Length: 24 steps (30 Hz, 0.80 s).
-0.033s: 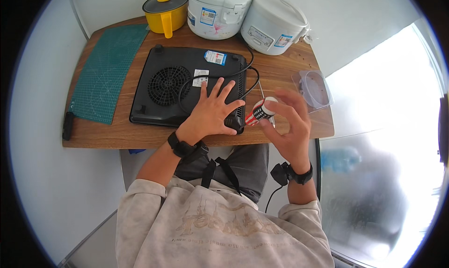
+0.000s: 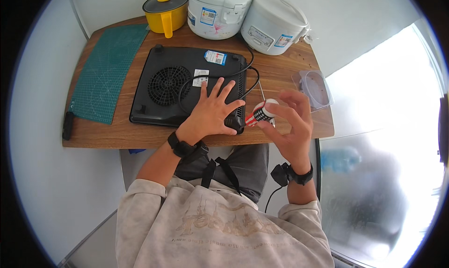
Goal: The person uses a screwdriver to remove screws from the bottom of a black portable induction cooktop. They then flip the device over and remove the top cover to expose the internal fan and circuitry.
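Observation:
A black induction cooker [image 2: 187,114] lies upside down on the table, its round fan grille and labels facing up. My left hand [image 2: 213,110] rests spread on its near right part, fingers stretched out, over the looped black power cord [image 2: 252,88]. Just past the cooker's near right corner, my right hand [image 2: 292,123] pinches a screwdriver [image 2: 262,113] with a red, white and black patterned handle. The tool slants down to the left toward that corner; its tip is too small to make out. A thin metal rod [image 2: 262,90] shows behind the handle.
A green cutting mat [image 2: 110,64] covers the left side, with a black object [image 2: 68,126] at its near corner. Along the back stand a yellow pot [image 2: 166,15] and two white rice cookers [image 2: 217,15]. A clear plastic tray [image 2: 315,88] sits at the right edge.
The fingers of my right hand have shifted a little around the screwdriver handle, and the handle has turned slightly. My left hand and the cooker stay where they were.

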Motion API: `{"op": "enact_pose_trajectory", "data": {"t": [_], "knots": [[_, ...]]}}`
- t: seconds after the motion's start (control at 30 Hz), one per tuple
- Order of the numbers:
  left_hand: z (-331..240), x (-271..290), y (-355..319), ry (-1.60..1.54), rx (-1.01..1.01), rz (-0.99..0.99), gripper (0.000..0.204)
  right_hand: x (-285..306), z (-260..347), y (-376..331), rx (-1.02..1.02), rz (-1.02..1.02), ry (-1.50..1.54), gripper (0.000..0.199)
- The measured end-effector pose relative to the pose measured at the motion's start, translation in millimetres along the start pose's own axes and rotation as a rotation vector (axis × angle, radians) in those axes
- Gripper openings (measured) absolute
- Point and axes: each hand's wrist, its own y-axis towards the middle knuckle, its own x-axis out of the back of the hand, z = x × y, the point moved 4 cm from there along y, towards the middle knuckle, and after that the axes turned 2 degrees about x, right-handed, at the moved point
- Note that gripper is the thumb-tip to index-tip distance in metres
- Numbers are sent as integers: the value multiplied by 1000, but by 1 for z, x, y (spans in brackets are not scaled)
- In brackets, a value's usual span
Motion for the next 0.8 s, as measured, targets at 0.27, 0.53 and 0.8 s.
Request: {"op": "enact_pose_trajectory", "data": {"t": [0.27,0.53,0.8], "knots": [[2,-2,1,2,-7,-11,86,-2,-9,3,-33,22,49,27],[2,-3,0,-4,-1,5,86,-14,-21,-4,-55,60,80,44],[2,-5,1,17,4,14,85,-11,-32,-23,-190,109,192,51]]}}
